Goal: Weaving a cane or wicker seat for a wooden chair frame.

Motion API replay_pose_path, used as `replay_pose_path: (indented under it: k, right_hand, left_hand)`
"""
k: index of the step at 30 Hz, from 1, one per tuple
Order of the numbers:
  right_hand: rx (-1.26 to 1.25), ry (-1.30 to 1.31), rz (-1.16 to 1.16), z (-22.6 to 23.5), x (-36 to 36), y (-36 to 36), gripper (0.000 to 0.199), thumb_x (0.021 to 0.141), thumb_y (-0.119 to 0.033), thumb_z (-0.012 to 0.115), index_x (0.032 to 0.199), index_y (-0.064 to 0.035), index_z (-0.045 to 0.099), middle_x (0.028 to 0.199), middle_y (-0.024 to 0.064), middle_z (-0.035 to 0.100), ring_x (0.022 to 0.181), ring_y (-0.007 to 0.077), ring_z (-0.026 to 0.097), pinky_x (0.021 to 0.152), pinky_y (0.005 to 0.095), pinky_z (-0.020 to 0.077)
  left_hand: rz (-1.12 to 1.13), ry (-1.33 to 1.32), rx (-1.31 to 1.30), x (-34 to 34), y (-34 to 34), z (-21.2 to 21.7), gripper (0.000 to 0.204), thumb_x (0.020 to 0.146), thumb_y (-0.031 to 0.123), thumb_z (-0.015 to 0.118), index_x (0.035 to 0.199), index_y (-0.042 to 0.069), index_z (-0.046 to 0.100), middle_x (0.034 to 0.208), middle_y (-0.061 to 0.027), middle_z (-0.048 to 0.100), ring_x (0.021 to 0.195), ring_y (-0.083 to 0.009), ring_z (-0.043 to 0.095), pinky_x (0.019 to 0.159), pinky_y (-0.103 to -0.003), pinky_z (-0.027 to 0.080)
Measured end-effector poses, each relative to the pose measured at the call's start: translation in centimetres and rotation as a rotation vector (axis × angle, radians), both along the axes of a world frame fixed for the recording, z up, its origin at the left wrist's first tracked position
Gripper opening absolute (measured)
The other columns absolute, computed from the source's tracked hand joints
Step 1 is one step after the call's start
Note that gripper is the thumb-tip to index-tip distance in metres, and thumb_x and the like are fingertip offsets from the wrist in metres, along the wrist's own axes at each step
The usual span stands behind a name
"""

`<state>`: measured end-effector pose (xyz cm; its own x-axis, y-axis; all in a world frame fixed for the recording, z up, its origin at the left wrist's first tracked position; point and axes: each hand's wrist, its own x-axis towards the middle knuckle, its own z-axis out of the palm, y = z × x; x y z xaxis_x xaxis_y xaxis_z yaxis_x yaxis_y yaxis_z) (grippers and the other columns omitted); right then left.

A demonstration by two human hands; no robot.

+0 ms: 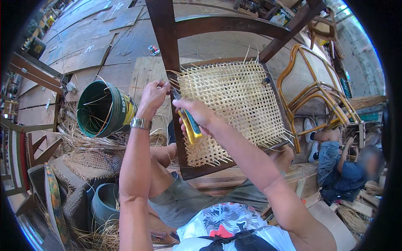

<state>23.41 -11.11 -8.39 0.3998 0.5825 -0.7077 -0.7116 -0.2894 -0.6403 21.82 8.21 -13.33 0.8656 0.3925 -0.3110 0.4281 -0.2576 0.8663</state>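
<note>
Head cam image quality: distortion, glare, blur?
Head view, edges: fisheye bending, rounded black rim; head view, upper right: washed-out glare with bluish fringing; head view, right: co-worker's head blurred out; head view, centre: woven seat reads clearly; head view, left: green bucket dark inside.

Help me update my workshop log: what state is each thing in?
Cane seat: woven, strand ends sticking out at its edges.
Pliers: held in the right hand; jaw opening unclear.
Left hand: fingers curled at the seat's left edge.
Green bucket: open, loose strands inside.
Wristwatch: fastened on left wrist.
Blue-gray pot: open.
</note>
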Motion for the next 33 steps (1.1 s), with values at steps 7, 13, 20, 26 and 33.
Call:
replay_pose_path:
  k: [7, 13, 20, 26, 33]
  right_hand:
    - [0.028, -0.162, 0.052, 1.4, -3.6, -2.8, 0.042, 0.091, -0.041, 0.066, 0.104, -0.0021, 0.059, 0.076, 0.0085, 0.061, 0.057, 0.0180, 0.064, 0.051, 0.0307, 0.0535]
    - [0.203, 0.184, 0.020, 1.3, -1.3, -1.9, 0.051, 0.093, -0.049, 0.059, 0.110, -0.0010, 0.055, 0.079, 0.0134, 0.063, 0.064, 0.0261, 0.067, 0.064, 0.0439, 0.0600]
    - [0.195, 0.238, 0.018, -0.7, 1.5, -0.2, 0.058, 0.092, -0.055, 0.059, 0.112, -0.0005, 0.056, 0.085, 0.0159, 0.064, 0.071, 0.0300, 0.069, 0.073, 0.0491, 0.0603]
    - [0.164, 0.144, -0.078, -0.2, 1.4, 1.3, 0.053, 0.090, -0.051, 0.063, 0.105, -0.0005, 0.055, 0.076, 0.0143, 0.061, 0.059, 0.0268, 0.065, 0.058, 0.0421, 0.0582]
    - [0.090, -0.005, 0.145, 0.4, -3.1, -1.4, 0.046, 0.092, -0.047, 0.063, 0.107, -0.0029, 0.059, 0.075, 0.0099, 0.062, 0.055, 0.0220, 0.064, 0.054, 0.0349, 0.0573]
  left_hand:
    - [0.271, 0.013, 0.017, 0.5, 0.9, 0.1, 0.040, 0.097, 0.038, 0.066, 0.102, -0.001, 0.065, 0.083, -0.0070, 0.071, 0.072, -0.0102, 0.057, 0.066, -0.028, 0.045]
    - [0.149, -0.083, 0.069, 0.7, -0.2, -0.8, 0.050, 0.089, 0.047, 0.071, 0.093, -0.003, 0.072, 0.080, -0.0104, 0.071, 0.074, -0.0163, 0.063, 0.068, -0.035, 0.049]
    - [0.253, -0.116, -0.090, 1.2, -1.1, -0.2, 0.039, 0.089, 0.039, 0.075, 0.089, 0.000, 0.071, 0.068, 0.0009, 0.057, 0.061, -0.0084, 0.045, 0.055, -0.030, 0.037]
    - [0.286, -0.125, -0.155, 1.3, -0.4, -0.8, 0.039, 0.090, 0.037, 0.074, 0.089, -0.002, 0.072, 0.070, -0.0031, 0.060, 0.065, -0.0116, 0.050, 0.059, -0.033, 0.042]
    - [0.630, 0.007, -0.239, 1.9, 2.4, -2.0, 0.037, 0.096, 0.039, 0.066, 0.091, 0.003, 0.069, 0.071, -0.0023, 0.064, 0.053, -0.0084, 0.042, 0.048, -0.028, 0.035]
